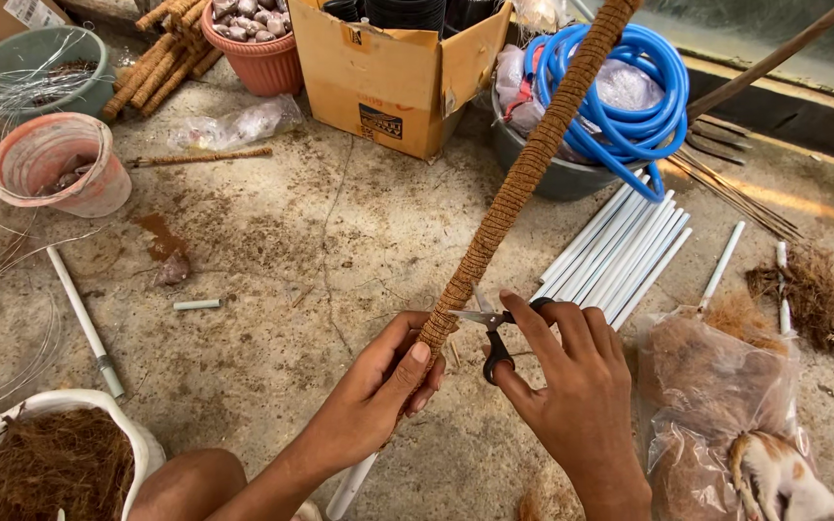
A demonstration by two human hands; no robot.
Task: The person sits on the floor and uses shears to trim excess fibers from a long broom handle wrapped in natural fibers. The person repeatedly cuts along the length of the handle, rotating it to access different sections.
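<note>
My left hand (374, 391) grips the lower end of a long pole wrapped in brown coir fibre (523, 174), which slants up to the top right. A bare white pipe end (351, 487) sticks out below that hand. My right hand (571, 386) holds small black-handled scissors (490, 333), their blades touching the coir wrap just above my left thumb.
White pipes (620, 251) lie in a bundle at right, by a plastic bag of coir (707, 386). A grey tub with blue hose (629, 96), a cardboard box (388, 77), a pink bucket (55, 164), finished coir poles (161, 58), wire coils (2, 318) and a white basin of fibre (41, 463) ring the concrete floor.
</note>
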